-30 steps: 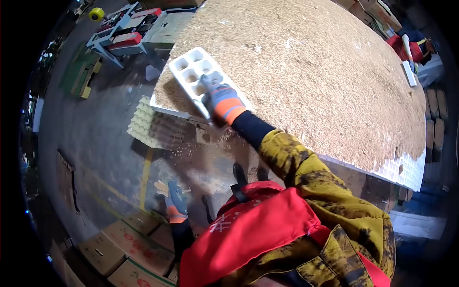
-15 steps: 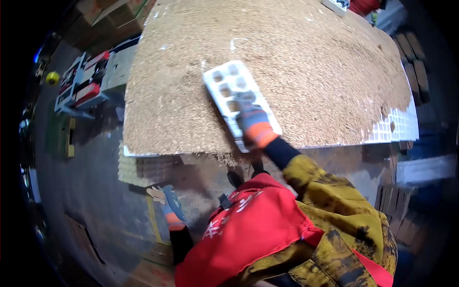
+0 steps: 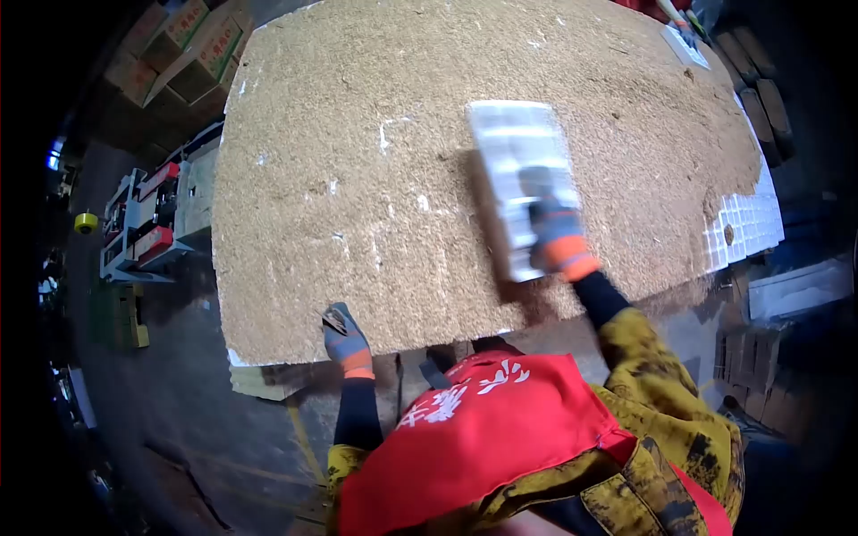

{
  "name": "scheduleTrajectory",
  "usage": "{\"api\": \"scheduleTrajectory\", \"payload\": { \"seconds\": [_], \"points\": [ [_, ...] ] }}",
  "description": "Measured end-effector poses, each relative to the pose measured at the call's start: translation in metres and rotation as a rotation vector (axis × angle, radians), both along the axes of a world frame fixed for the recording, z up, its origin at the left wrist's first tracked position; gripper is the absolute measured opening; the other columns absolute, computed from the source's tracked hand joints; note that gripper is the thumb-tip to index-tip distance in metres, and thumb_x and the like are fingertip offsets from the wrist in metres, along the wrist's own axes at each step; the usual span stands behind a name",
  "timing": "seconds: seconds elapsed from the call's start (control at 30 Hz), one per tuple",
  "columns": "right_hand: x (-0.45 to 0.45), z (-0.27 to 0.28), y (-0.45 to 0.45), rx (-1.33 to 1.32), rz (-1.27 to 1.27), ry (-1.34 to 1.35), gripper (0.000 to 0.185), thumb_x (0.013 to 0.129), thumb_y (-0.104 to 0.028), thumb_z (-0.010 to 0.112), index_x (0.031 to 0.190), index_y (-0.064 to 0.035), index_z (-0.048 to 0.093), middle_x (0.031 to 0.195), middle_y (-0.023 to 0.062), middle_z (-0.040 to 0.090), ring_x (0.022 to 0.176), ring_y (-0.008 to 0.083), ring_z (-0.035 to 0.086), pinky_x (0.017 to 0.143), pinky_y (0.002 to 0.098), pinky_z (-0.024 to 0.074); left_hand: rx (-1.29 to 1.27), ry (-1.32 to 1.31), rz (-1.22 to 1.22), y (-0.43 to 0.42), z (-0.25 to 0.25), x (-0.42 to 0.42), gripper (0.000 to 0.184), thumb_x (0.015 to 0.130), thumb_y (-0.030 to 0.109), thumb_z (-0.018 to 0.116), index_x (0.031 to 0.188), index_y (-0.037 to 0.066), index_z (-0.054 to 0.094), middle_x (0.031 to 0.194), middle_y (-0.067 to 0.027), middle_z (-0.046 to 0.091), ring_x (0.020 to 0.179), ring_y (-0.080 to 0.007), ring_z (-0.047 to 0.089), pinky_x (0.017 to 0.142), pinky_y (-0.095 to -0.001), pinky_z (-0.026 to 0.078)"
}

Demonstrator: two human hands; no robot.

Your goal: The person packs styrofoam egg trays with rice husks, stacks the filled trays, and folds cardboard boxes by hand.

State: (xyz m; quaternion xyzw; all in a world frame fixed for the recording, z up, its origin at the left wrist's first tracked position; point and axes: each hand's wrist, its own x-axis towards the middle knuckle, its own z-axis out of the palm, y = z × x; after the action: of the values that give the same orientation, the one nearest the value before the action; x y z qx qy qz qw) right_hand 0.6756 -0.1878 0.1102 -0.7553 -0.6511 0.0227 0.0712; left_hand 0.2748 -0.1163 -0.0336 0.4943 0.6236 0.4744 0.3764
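My right hand (image 3: 556,234), in a grey and orange glove, is closed on a white foam tray (image 3: 518,134) near its lower right edge. Motion smears the tray, and a dark shadow lies along its left side. Beneath it spreads a wide layer of brown, crumbly grain-like material (image 3: 357,205). My left hand (image 3: 347,344), gloved alike, is at the near edge of this layer. Its fingers are closed round a small brownish piece that I cannot make out.
At the far right, another person's gloved hand (image 3: 686,34) is at a white block (image 3: 686,50). A white gridded sheet (image 3: 746,223) shows at the right corner. Cardboard boxes (image 3: 192,54) stand at the back left, near a metal frame with red parts (image 3: 154,241).
The tray and my right hand have moved right, and the tray's holes no longer show. My left hand has risen from beside my body to the layer's near edge. The view has shifted.
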Motion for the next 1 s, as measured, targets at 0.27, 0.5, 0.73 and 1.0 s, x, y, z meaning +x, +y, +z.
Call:
{"api": "scheduleTrajectory", "payload": {
  "seconds": [0.27,0.5,0.73,1.0],
  "points": [
    [-0.237,-0.082,0.264,0.182,0.364,0.524,0.029,0.085,-0.016,0.042,0.101,-0.0049,0.064,0.101,0.019,0.062,0.086,0.0331,0.061,0.072,0.0421,0.0488,0.03,0.465,0.045,-0.001,0.018,0.009,0.025,0.094,0.018,0.048,0.101,-0.004,0.058,0.1,-0.0167,0.065,0.091,-0.0271,0.062,0.079,-0.0337,0.047],
    [0.05,-0.038,0.203,-0.052,-0.046,-0.032,0.033,0.058,-0.022,0.071,0.091,-0.022,0.068,0.088,0.0101,0.067,0.082,0.0279,0.065,0.072,0.0385,0.05,-0.07,0.531,0.035,-0.004,0.029,0.019,0.028,0.092,0.009,0.05,0.113,-0.009,0.053,0.113,-0.0169,0.061,0.1,-0.0218,0.059,0.087,-0.0303,0.045],
    [0.184,-0.015,-0.03,-0.081,-0.746,0.074,0.096,0.056,-0.026,0.075,0.138,-0.004,0.032,0.127,0.0185,0.048,0.112,0.0303,0.052,0.089,0.0363,0.0448,0.058,0.413,0.061,0.002,0.004,0.009,0.037,0.092,0.016,0.053,0.121,-0.007,0.049,0.121,-0.0209,0.055,0.106,-0.0261,0.057,0.091,-0.0312,0.044],
    [0.219,-0.003,-0.202,-0.058,-0.979,0.066,0.042,0.063,-0.026,0.07,0.102,-0.0133,0.065,0.095,0.0168,0.065,0.087,0.0298,0.064,0.074,0.0389,0.0503,0.104,0.665,0.005,0.007,0.023,0.01,0.036,0.093,0.019,0.051,0.117,-0.008,0.052,0.115,-0.0216,0.058,0.1,-0.0278,0.059,0.085,-0.0333,0.046]
  ]
}}
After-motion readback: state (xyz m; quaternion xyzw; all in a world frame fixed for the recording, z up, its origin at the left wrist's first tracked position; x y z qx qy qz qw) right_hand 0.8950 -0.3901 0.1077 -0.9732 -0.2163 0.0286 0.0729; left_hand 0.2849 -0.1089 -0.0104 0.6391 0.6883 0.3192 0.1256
